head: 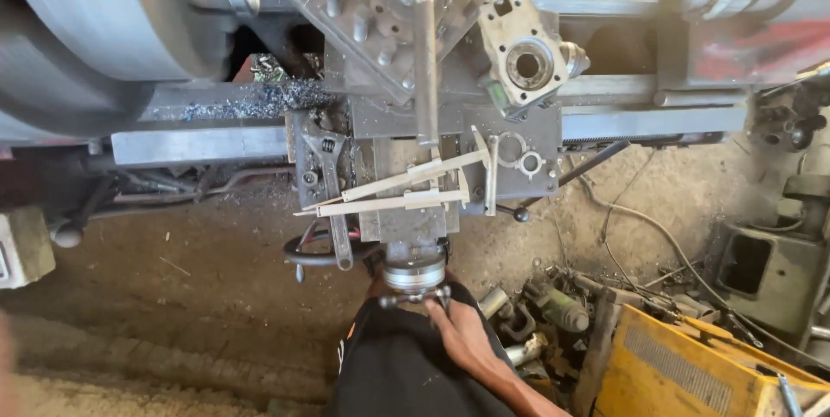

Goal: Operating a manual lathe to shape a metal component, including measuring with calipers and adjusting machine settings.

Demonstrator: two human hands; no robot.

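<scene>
One hand, the right hand (458, 326), is seen, its fingers closed around the cross-slide crank handle (415, 298) at the lathe's near edge. Two large calipers (406, 188) and an adjustable wrench (333, 184) are laid on the carriage (536, 127) just above it.

Your lathe carriage (519, 127) carried a wrench (333, 184), two calipers (398, 188) and a ring spanner (517, 156); metal shavings (246, 99) littered the bed (199, 145).

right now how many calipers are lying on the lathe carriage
2. Both calipers lie on the carriage above the right hand, side by side and pointing left: the upper caliper runs slanted, the lower caliper just beneath it. Others may be hidden among the clutter.
</scene>
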